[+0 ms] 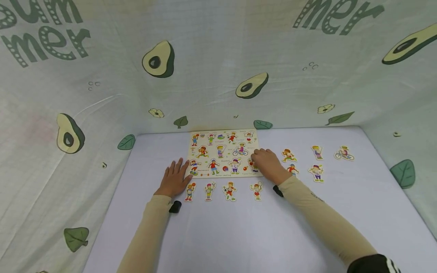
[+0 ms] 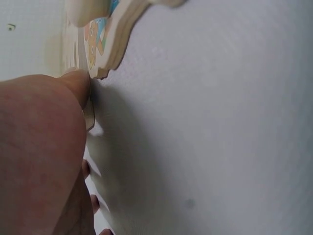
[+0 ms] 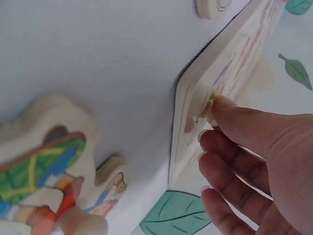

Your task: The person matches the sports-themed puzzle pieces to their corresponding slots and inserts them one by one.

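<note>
A flat wooden puzzle board [image 1: 222, 176] printed with sports figures lies toward the back of the table. My left hand [image 1: 175, 178] is spread at its near left corner, fingers extended and thumb along the board's edge. At the board's lower right corner, the thumb and forefinger of my right hand [image 3: 244, 147] pinch a small figure piece [image 1: 252, 165], mostly hidden by the fingers. The other fingers of that hand are loosely bent. Just in front of the board lies a row of loose pieces, among them a soccer player [image 1: 230, 191] and a tennis player [image 1: 256, 190].
To the right of the board lie several more figure pieces, including a runner [image 1: 288, 154], a cyclist [image 1: 344, 153] and a figure in a purple cap [image 1: 316, 173]. A white cloth [image 1: 205, 76] printed with avocados and leaves hangs behind the table and at its sides.
</note>
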`<state>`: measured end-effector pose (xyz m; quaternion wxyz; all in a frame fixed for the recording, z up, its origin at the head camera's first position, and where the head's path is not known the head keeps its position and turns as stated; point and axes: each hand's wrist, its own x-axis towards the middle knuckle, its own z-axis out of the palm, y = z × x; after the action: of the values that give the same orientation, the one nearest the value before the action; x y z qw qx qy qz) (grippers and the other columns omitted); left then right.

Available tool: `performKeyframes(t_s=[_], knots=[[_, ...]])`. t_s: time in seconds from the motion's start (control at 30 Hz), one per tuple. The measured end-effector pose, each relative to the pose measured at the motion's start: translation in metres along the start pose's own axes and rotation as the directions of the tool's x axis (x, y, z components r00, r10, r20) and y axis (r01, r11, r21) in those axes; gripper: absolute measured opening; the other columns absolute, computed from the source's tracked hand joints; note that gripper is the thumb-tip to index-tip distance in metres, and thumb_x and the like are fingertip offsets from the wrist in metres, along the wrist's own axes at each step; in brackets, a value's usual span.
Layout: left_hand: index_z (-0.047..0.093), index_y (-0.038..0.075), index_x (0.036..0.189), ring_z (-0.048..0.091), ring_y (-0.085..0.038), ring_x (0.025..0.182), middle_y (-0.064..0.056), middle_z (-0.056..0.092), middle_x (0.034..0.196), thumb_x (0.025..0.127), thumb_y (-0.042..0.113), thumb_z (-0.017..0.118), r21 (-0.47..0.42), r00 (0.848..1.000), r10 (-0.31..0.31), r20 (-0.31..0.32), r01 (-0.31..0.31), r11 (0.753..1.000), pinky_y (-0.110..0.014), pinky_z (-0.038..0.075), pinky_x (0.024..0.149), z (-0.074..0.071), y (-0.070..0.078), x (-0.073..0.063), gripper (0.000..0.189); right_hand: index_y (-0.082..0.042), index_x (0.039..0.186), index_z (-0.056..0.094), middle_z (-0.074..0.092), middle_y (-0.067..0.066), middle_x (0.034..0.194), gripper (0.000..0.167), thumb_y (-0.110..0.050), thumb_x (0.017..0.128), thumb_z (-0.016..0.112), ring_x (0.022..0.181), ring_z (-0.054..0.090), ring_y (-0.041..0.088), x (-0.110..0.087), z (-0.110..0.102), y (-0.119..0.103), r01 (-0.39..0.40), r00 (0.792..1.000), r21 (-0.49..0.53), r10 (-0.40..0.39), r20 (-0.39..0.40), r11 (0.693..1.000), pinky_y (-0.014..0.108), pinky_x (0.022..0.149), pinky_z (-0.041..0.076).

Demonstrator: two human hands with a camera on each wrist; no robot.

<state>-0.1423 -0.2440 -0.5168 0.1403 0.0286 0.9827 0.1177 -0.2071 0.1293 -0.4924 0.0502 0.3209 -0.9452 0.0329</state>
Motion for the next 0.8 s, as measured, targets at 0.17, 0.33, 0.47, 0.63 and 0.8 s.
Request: performKeyframes(t_s=[0.17,0.33,0.47,0.63,0.8], knots=[[0.021,0.009,0.17,0.002,-0.048,0.162,-0.021,0.008,0.177,0.112,0.041,0.047,-0.014,1.0,0.012,-0.008,-0.012,1.0,-0.065,0.006,0.129,0.001,-0.002,0.0,0.071,-0.005,0.103,0.078,0.074,0.008,0.101,0.02,-0.015,0.088,0.087,0.093,0.069,0.027,-0.003,0.0,0.002,-0.009,1.0,0.013,0.009,-0.024,1.0,0.04,0.078,0.055],[0.022,0.009,0.17,0.002,-0.048,0.162,-0.021,0.008,0.177,0.111,0.041,0.048,-0.022,1.0,0.017,-0.005,-0.017,1.0,-0.065,0.005,0.129,0.003,-0.003,0.0,0.072,-0.005,0.107,0.078,0.073,0.008,0.103,0.024,-0.016,0.088,0.088,0.097,0.069,0.028,-0.012,-0.007,0.009,-0.053,0.998,0.01,0.053,-0.017,0.999,0.042,0.081,0.054],[0.022,0.008,0.169,0.005,-0.05,0.161,-0.023,0.01,0.176,0.112,0.04,0.047,-0.015,0.999,0.033,-0.023,-0.034,0.999,-0.066,0.008,0.128,0.005,-0.005,0.0,0.07,-0.003,0.111,0.078,0.073,0.011,0.108,0.028,-0.013,0.088,0.088,0.102,0.069,0.031,-0.022,-0.014,0.018,-0.104,0.995,0.017,0.104,-0.011,0.994,0.044,0.086,0.055],[0.023,0.008,0.169,0.005,-0.05,0.161,-0.023,0.011,0.176,0.112,0.04,0.046,-0.027,0.999,0.039,-0.031,-0.04,0.999,-0.068,0.009,0.127,0.005,-0.006,0.0,0.069,-0.002,0.11,0.077,0.073,0.012,0.107,0.026,-0.011,0.088,0.087,0.101,0.069,0.032,-0.039,-0.019,0.033,-0.134,0.989,0.033,0.136,-0.06,0.99,0.047,0.087,0.056],[0.023,0.008,0.169,0.005,-0.05,0.161,-0.023,0.011,0.176,0.112,0.041,0.046,-0.032,0.999,0.037,-0.028,-0.038,0.999,-0.067,0.008,0.128,0.004,-0.005,-0.001,0.07,0.0,0.108,0.076,0.073,0.014,0.106,0.027,-0.006,0.085,0.088,0.098,0.069,0.035,-0.063,-0.023,0.051,-0.143,0.98,0.035,0.146,-0.135,0.989,0.051,0.085,0.056]])
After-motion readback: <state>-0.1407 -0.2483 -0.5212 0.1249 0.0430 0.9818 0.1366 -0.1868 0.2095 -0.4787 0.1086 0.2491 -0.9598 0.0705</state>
